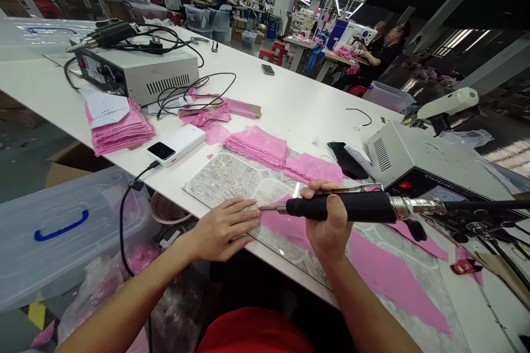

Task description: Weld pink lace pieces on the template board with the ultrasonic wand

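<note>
My right hand (329, 220) is closed around a black handheld cutting tool (356, 207) with a metal tip pointing left. The tip touches pink lace fabric (290, 226) lying on a scratched glass plate (223, 176). My left hand (223, 229) lies flat with fingers stretched out, pressing the fabric down right beside the tool tip. Two stacks of cut pink lace pieces (259, 146) sit on the far edge of the plate.
A grey control unit (414, 168) stands at the right, a second unit (136, 71) with its own tool at the back left. A white power bank (176, 145), a pink fabric stack (118, 129) and a phone (267, 69) lie on the white table. Other people work farther back.
</note>
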`<state>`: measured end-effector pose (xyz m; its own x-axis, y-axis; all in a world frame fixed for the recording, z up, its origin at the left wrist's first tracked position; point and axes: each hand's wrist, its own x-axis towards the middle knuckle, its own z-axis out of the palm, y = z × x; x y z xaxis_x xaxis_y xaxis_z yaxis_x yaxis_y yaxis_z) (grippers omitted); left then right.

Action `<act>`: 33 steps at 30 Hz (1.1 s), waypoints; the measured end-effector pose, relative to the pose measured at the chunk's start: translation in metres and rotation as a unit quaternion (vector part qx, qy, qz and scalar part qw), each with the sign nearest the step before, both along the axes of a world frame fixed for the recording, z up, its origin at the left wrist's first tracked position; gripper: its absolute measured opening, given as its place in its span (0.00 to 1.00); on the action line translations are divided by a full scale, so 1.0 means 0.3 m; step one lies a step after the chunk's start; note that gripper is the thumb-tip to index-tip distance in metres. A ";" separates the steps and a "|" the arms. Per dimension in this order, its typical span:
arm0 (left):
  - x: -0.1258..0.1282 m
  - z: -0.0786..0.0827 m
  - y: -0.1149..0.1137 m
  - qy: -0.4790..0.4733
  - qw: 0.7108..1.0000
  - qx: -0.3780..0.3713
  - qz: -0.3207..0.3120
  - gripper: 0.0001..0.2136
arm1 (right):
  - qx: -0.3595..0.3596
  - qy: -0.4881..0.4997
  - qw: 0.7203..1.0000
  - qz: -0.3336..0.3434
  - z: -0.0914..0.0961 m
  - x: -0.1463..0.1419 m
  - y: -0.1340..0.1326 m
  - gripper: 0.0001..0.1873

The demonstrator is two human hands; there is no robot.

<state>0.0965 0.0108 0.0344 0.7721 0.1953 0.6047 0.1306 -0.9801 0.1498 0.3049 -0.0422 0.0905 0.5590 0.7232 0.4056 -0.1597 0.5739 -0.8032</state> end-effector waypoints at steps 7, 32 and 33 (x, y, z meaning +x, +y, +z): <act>0.001 -0.001 0.000 -0.005 1.000 0.003 0.001 0.15 | -0.002 -0.008 1.000 0.000 -0.003 0.003 0.001 0.07; 0.002 -0.007 0.001 -0.012 1.000 -0.013 0.002 0.17 | -0.022 0.013 0.997 -0.066 0.017 0.061 0.007 0.08; 0.002 -0.006 0.000 -0.011 1.000 -0.012 0.003 0.17 | -0.023 0.014 0.998 -0.064 0.017 0.060 0.007 0.08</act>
